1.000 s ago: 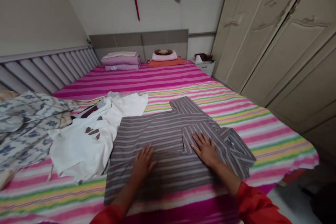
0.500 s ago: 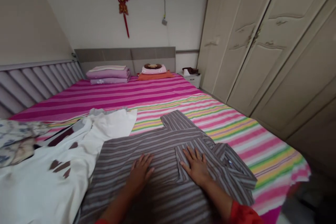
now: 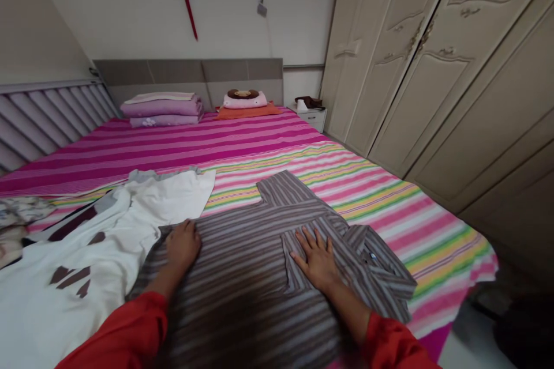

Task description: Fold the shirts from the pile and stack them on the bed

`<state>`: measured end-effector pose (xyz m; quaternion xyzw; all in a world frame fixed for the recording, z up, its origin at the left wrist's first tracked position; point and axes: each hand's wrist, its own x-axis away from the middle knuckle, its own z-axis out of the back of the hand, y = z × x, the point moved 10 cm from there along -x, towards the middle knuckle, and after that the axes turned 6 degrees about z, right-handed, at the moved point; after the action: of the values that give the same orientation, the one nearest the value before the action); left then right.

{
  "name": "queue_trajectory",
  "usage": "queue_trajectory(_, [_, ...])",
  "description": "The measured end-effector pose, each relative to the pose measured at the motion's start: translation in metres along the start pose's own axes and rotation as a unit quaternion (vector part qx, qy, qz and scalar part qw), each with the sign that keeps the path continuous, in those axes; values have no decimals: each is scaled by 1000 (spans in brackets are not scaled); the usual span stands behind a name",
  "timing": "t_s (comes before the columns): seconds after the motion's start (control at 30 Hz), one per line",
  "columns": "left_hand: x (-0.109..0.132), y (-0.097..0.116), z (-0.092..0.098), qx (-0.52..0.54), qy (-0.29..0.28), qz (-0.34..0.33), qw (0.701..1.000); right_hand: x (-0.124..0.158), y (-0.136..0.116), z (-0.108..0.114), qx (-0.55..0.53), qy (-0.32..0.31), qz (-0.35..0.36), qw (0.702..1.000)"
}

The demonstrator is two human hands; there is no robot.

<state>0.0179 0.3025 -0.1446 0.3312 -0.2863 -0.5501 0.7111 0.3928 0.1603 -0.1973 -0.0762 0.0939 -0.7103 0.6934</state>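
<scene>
A grey-striped shirt [image 3: 251, 242] lies spread on the striped bed [image 3: 381, 207], one sleeve folded across it and its collar to the right. My right hand [image 3: 318, 259] lies flat with fingers spread on the folded sleeve part. At the shirt's left edge rests my left hand [image 3: 182, 245], fingers curled down onto the fabric next to a white garment [image 3: 86, 277]. Both arms wear red sleeves.
A floral cloth [image 3: 17, 216] lies at the far left. Folded purple bedding [image 3: 162, 109] and a small pillow [image 3: 244, 101] sit by the headboard. Beige wardrobe doors [image 3: 433, 69] line the right side. A nightstand [image 3: 311, 115] stands in the corner.
My left hand slid left from the shirt's middle to its left edge. The right hand stayed on the folded sleeve. The view shifted right and closer.
</scene>
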Motion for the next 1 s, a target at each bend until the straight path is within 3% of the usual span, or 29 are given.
queue_trajectory(0.1, [-8, 38, -60, 215, -88, 60, 971, 1, 0, 1, -7, 8, 4, 1000])
queue_trajectory(0.27, [-20, 91, -169, 352, -197, 111, 908, 3, 2, 4, -17, 23, 5, 1000])
queue_trajectory(0.33, [-21, 109, -200, 393, -231, 125, 881, 3, 2, 4, -17, 24, 6, 1000])
queue_trajectory(0.4, [-21, 125, -220, 422, -254, 133, 860, 3, 2, 4, -18, 27, 10, 999])
queue_trajectory(0.53, [-16, 153, -238, 433, -287, 137, 843, 3, 3, 4, -24, 41, 14, 999])
queue_trajectory(0.7, [16, 170, -240, 380, -326, 96, 860, 3, 3, 5, -25, 44, 16, 999])
queue_trajectory(0.9, [19, 154, -212, 306, -276, 36, 910, 3, 1, 8, -36, 41, 10, 998])
queue_trajectory(1.0, [21, 150, -222, 268, -266, 5, 926, 3, 1, 6, -34, 45, 16, 998])
